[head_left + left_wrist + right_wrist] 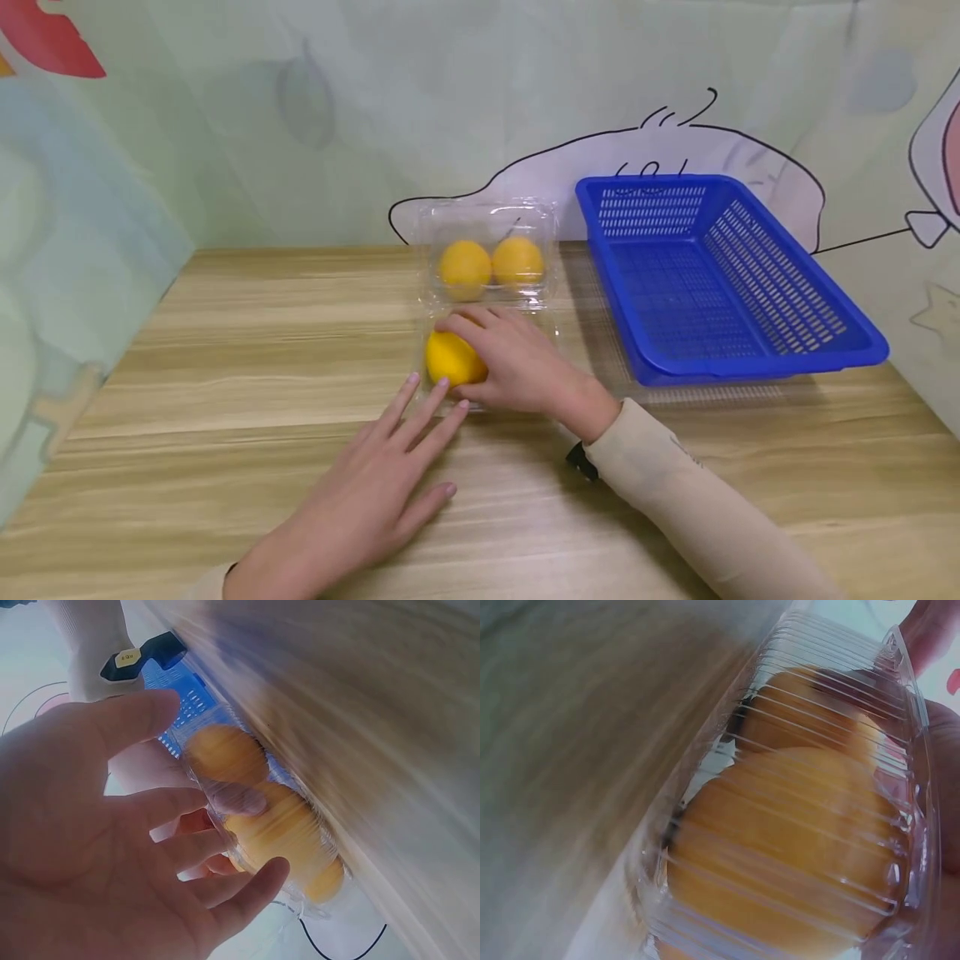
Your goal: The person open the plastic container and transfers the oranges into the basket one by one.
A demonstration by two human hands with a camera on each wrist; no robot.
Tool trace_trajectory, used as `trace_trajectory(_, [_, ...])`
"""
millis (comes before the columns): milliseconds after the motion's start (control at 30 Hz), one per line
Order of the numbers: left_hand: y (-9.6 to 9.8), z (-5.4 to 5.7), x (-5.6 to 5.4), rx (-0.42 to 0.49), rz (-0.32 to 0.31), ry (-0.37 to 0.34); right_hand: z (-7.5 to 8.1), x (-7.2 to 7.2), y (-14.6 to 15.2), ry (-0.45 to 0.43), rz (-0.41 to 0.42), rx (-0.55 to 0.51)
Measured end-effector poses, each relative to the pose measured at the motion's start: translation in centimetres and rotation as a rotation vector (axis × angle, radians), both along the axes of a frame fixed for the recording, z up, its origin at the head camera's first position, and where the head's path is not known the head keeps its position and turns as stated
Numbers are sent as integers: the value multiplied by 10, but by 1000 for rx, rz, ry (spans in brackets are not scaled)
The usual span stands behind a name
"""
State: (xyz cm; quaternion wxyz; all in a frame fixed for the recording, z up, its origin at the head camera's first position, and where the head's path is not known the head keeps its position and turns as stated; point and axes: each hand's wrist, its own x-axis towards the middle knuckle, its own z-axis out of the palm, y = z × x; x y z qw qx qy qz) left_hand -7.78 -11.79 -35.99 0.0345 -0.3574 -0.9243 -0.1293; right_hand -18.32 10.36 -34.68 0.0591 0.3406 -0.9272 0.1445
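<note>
A clear plastic clamshell box (551, 225) lies open on the wooden table, one half toward the wall and one toward me. Two oranges (466, 265) show side by side in the far half. In the near half, my right hand (517, 362) curls its fingers and thumb round a bright yellow-orange orange (452, 358). My left hand (367, 492) is spread with straight fingers, its fingertips right at the box's near edge. Fruit (780, 840) shows through the ribbed box wall in the right wrist view, and behind the left fingers in the left wrist view.
A blue plastic basket (633, 333) with slotted sides stands to the right of the box. A wall covering with printed drawings (300, 125) rises behind the table. Bare wooden tabletop (225, 375) shows left of the box.
</note>
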Motion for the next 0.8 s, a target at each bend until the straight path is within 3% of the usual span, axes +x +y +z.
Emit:
trace_trajectory(500, [1, -2, 1, 22, -12, 43, 0, -3, 1, -5, -7, -34])
trace_trajectory(800, [0, -2, 3, 13, -19, 55, 3, -2, 0, -10, -19, -110])
